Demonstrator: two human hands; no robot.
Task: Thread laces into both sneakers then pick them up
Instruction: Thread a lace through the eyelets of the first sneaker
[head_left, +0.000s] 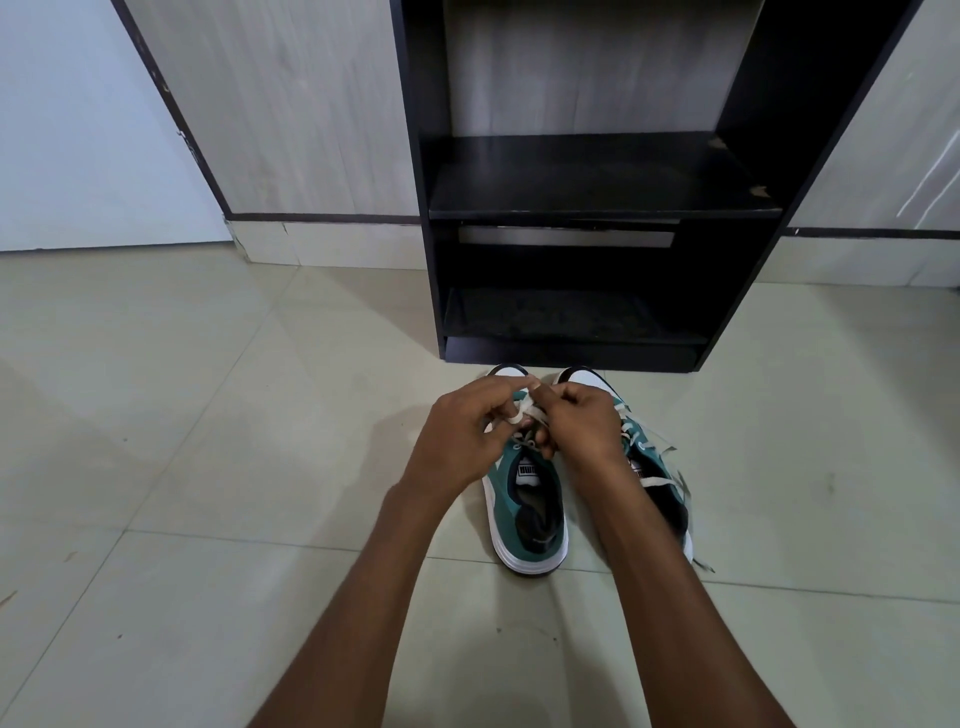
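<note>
Teal suede on the left sneaker (524, 499) shows at the centre of the frame, on the pale tiled floor (208, 415). My left hand (462, 431) and right hand (582, 421) meet over its front, each pinching a stretch of the white lace (524, 410) above the eyelets. Just beside it, right of centre, the right sneaker (654, 467) sits partly under my right forearm, its lace (657, 483) lying loose across the top. Both toes point toward the black shelf unit (592, 208) in the upper middle.
</note>
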